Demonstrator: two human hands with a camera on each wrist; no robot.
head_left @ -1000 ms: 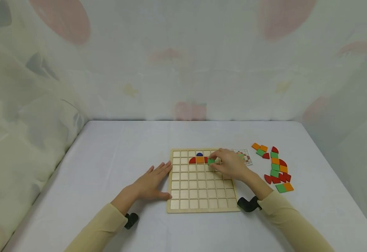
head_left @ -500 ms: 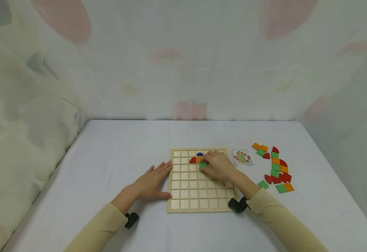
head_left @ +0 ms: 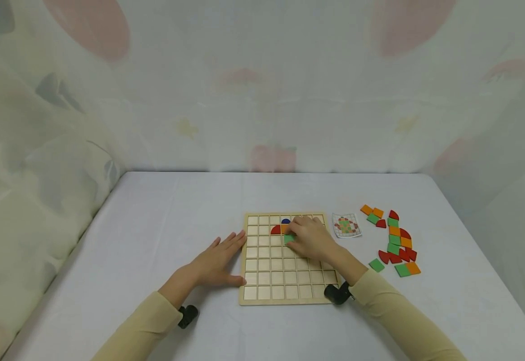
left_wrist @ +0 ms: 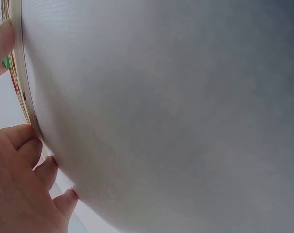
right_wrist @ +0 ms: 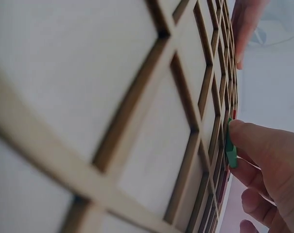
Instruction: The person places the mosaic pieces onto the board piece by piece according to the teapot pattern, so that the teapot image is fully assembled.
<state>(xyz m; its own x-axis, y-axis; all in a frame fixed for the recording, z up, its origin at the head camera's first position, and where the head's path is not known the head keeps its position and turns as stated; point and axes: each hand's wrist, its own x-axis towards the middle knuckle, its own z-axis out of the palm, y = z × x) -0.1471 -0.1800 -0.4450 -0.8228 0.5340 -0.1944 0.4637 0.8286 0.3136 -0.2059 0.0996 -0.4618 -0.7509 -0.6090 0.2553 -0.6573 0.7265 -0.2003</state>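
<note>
In the head view a wooden grid board (head_left: 271,277) lies on the table. My right hand (head_left: 313,239) pinches a green square tile (head_left: 289,239) at the board's third row, just below an orange square tile (head_left: 284,228). In the right wrist view, thumb and fingertip hold the green tile (right_wrist: 231,151) upright or tilted against the grid. A red quarter-round tile (head_left: 275,230) sits left of the orange one, and a blue half-round tile (head_left: 285,221) above it. With fingers spread, my left hand (head_left: 215,261) touches the board's left edge; the left wrist view shows its fingertips (left_wrist: 32,133) there.
A printed pattern card (head_left: 346,225) lies right of the board. Further right are several loose red, green and orange tiles (head_left: 394,239), with one green tile (head_left: 376,265) apart nearer the board. White cloth walls with faded prints surround the table.
My right hand has moved left and slightly nearer with the green tile, to below the orange tile. The card and a loose green tile are uncovered. My left hand stays still.
</note>
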